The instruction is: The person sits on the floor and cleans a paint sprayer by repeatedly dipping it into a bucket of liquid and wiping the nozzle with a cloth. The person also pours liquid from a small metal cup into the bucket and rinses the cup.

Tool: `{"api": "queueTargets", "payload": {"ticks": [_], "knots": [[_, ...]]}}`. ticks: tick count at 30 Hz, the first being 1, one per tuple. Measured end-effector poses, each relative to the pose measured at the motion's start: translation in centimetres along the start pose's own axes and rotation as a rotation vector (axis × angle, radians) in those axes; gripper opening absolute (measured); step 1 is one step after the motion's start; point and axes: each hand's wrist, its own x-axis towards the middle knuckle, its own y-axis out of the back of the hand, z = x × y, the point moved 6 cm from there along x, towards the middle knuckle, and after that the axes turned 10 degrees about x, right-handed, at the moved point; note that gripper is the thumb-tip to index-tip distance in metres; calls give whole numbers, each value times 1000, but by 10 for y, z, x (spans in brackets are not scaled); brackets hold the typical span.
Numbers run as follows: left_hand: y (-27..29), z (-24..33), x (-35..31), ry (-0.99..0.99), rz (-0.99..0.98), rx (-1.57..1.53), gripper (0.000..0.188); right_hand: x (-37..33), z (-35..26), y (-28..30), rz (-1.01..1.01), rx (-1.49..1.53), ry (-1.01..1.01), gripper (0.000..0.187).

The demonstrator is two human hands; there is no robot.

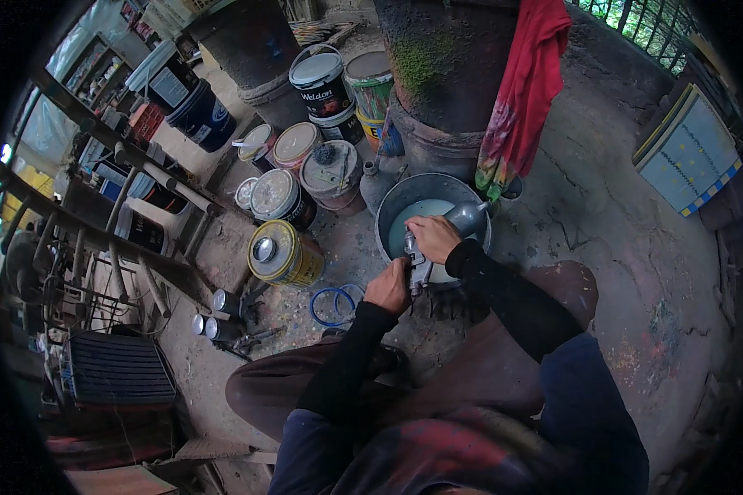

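A silver metal spray gun (pixel 418 271) is held between my two hands at the near side of a dark bucket. My left hand (pixel 388 287) closes round its lower left side. From above, my right hand (pixel 436 238) grips its upper part, with the fingers bent over it. The bucket (pixel 380 221) holds a cloudy, pale greenish liquid (pixel 426 208). At its right side a rounded grey metal vessel (pixel 469 218) leans over the liquid, just beyond my right hand; I cannot tell if it joins the gun.
Paint tins and pails surround a yellow tin (pixel 312 262) at left. A blue hose loop (pixel 332 307) and more spray guns (pixel 252 340) lie on the floor. Red cloth (pixel 524 87) hangs from a large mossy pot (pixel 437 62). Wooden rails (pixel 66 216) stand left; boards (pixel 690 153) lean right.
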Motion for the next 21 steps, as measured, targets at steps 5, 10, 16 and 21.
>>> {"api": "queueTargets", "payload": {"ticks": [5,10,16,21], "knots": [[4,5,-2,17,-5,-13,45,-3,-4,5,28,31,3,29],[29,4,-9,-41,271,-156,39,1,-3,15,49,198,-96,32],[52,-30,-19,356,267,-1075,20,-5,-32,39,95,390,-61,32],[65,-39,-22,372,241,-1379,22,-19,-79,62,59,394,-15,33]]}}
